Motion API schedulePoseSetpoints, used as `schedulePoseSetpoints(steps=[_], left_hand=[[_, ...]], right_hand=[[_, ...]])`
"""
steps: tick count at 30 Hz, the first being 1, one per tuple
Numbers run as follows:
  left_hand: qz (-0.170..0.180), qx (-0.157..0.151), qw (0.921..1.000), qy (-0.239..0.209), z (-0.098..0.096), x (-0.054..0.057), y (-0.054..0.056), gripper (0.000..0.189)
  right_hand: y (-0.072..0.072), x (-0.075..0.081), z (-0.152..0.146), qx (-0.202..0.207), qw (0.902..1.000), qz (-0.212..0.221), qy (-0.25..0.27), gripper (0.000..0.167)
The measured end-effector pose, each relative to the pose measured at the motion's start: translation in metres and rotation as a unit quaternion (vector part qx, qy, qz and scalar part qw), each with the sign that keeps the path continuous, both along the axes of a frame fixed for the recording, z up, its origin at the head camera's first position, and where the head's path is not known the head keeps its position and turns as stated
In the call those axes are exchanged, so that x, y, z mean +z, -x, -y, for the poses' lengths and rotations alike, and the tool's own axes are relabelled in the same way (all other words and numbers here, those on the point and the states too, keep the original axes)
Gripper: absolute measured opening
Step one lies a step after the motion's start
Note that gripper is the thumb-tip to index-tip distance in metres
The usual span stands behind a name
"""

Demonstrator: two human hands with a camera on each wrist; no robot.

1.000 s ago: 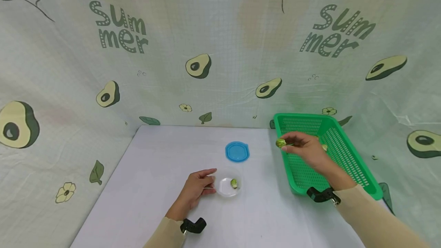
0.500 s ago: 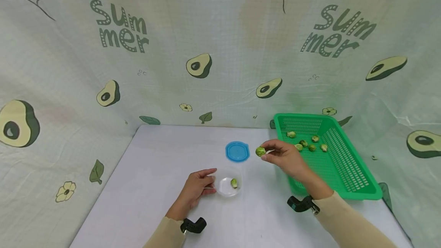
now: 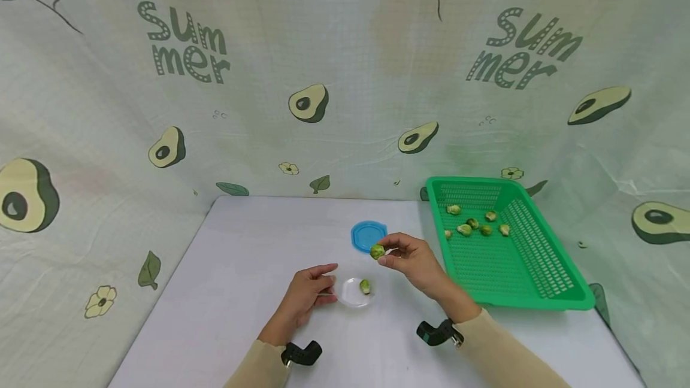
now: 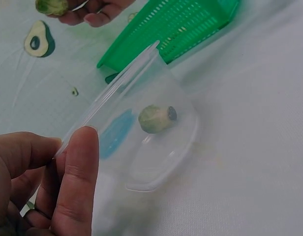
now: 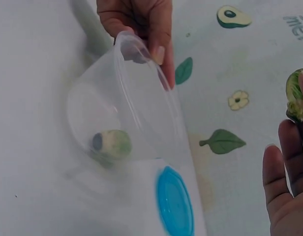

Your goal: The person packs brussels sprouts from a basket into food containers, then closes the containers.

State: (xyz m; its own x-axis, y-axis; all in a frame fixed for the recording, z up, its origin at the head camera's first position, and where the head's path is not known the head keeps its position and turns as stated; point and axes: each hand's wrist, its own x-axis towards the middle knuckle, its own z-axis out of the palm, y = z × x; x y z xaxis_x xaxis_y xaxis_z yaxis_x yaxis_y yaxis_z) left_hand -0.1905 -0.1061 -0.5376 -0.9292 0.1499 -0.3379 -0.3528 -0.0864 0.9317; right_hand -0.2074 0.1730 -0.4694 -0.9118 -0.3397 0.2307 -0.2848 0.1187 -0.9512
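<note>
Nearest to the person, the left hand (image 3: pixel 304 295) holds the rim of the cup (image 3: pixel 356 291) between thumb and fingers, on the white table (image 3: pixel 226 292); in the left wrist view the cup is clear, thin plastic, and one sprout (image 4: pixel 156 118) already lies inside it. Such a cup is probably very light and bends easily; I judge that a soft hold at the rim is enough, and that a hard squeeze could deform it.

A little farther, the right hand (image 3: pixel 412 259) pinches a second sprout (image 3: pixel 377 251) with thumb and fingertips, in the air just above and behind the cup, not touching it; this sprout looks small, round and firm, with leafy skin, so it should be light and not slippery; a pinch across its middle seems good, though it may roll when it lands.

Behind it the blue lid (image 3: pixel 368 236) lies flat on the table, apart from the cup.

Farther right, the green basket (image 3: pixel 539 292) holds several more sprouts (image 3: pixel 474 223) loose near its far end; behind all hangs the avocado cloth (image 3: pixel 307 103).
</note>
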Motion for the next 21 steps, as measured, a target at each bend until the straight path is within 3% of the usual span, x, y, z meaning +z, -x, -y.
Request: schedulePoseSetpoints(steps=[11, 21], left_hand=[[-0.003, -0.002, 1.0000, -0.005, -0.001, -0.001, 0.000, 0.045], [-0.006, -0.005, 1.0000, -0.004, -0.001, -0.001, -0.001, 0.045]], right_hand=[[0.000, -0.030, 0.027, -0.037, 0.9975, 0.011, -0.060, 0.024], [0.000, -0.044, 0.042, -0.038, 0.9952, 0.029, -0.086, 0.023]])
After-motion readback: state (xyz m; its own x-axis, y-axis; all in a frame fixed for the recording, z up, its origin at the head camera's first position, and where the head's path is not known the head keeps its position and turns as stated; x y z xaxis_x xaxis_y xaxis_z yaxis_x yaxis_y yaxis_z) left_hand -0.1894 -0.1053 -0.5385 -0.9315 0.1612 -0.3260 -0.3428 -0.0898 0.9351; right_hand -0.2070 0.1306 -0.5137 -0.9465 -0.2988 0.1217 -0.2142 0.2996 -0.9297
